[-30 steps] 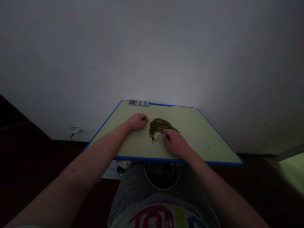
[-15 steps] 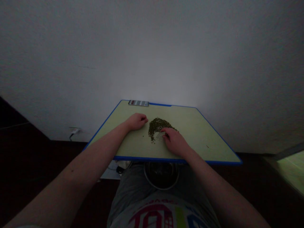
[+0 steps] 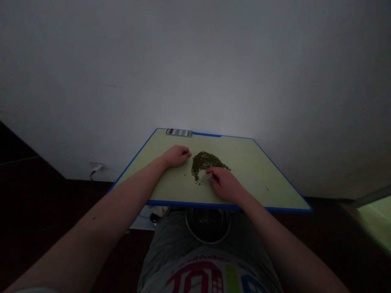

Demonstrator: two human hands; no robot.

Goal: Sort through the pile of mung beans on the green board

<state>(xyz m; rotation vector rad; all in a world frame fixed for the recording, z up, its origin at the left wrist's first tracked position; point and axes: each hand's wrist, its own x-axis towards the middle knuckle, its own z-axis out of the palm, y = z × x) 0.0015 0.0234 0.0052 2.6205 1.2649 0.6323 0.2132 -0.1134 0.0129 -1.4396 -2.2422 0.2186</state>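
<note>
A pile of small dark green beans or seeds (image 3: 204,158) lies spread in a crescent on a pale yellow tabletop (image 3: 253,171) with blue edging. At the pile's near side, my right hand (image 3: 224,182) rests low, its index finger and thumb apart; nothing shows held between them. Faint curved lines mark the surface beside those fingertips. Left of the pile, my left hand (image 3: 176,156) lies on the table with its fingers curled in and no held thing visible. A few loose pieces sit just off the pile.
A phone (image 3: 179,132) with a lit screen lies at the far left edge, by the wall (image 3: 195,73). Under the near edge, a round metal bowl (image 3: 226,236) sits at my lap. A plug with a cable (image 3: 97,168) is on the wall at left.
My right hand's fingers have shifted slightly toward me at the pile's near edge. My left hand keeps its place, and the view has moved a little.
</note>
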